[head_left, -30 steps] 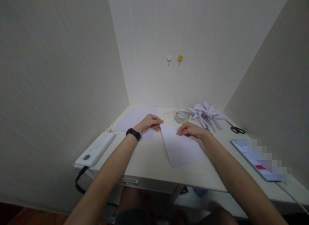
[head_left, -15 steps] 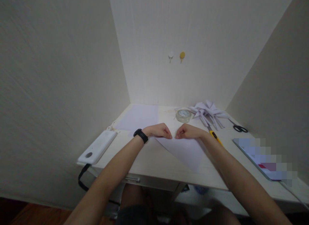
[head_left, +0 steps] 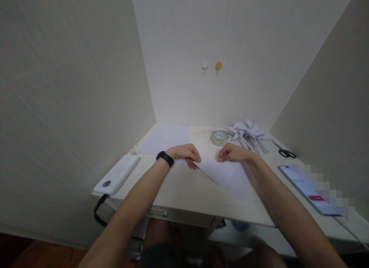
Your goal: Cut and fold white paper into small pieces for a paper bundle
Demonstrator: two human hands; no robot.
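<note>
I see the white paper sheet [head_left: 229,176] on the counter [head_left: 180,189], on the near side of both grips; its long axis seems to slant from the left corner toward the near right. My left grip [head_left: 186,152] pinches that corner, nearly closed. My right grip [head_left: 234,152] touches the far edge, fingertips together; pinching or pressing, I can't tell.

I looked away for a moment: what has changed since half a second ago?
The left hand has moved left and the right hand right, widening the gap between them at the far edge of the white sheet. Neither has visibly let go. The tape roll, scissors and white device stayed put.
</note>
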